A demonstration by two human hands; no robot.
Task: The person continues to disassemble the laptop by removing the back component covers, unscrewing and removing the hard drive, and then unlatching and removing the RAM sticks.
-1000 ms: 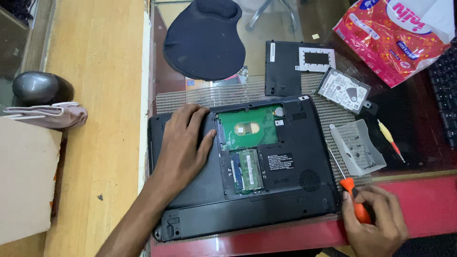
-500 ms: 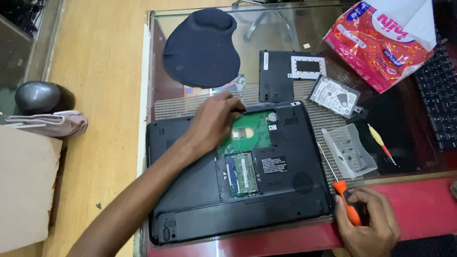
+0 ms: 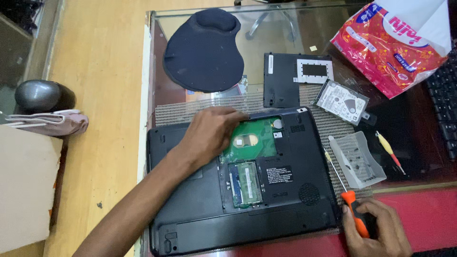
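1. Laptop (image 3: 200, 200): black, lying underside up on a mesh mat (image 3: 176, 114) at the near end of the glass table (image 3: 152, 71). The bay is open, with a green board (image 3: 250, 143) and a memory stick (image 3: 245, 183) exposed.
2. Left hand (image 3: 212, 133): palm down on the laptop, fingers bent at its back edge beside the board. Whether they hook over that edge cannot be told.
3. Right hand (image 3: 381, 231): closed around the orange handle of a screwdriver (image 3: 356, 216), just off the laptop's near right corner. The shaft points up along the right side.
4. Parts laid out: cover (image 3: 285, 78) and hard drive (image 3: 342, 101) behind the laptop; grey bracket (image 3: 357, 159) and a small yellow driver (image 3: 389, 151) to its right.
5. Step, as judged: work inside the open bay, one hand steadying the case, the tool held ready but not on a screw.
6. Next move calls for: bringing the tip left over the case edge and down square onto a screw, with the left hand keeping clear of the board.
7. Edges: the laptop's left side sits at the table's left edge, its front near the near edge; pushing either way risks overhang.
8. Open room: bare glass beyond the cover. The mouse pad (image 3: 204, 50), red packet (image 3: 385, 45) and keyboard (image 3: 442, 104) bound the far and right sides.
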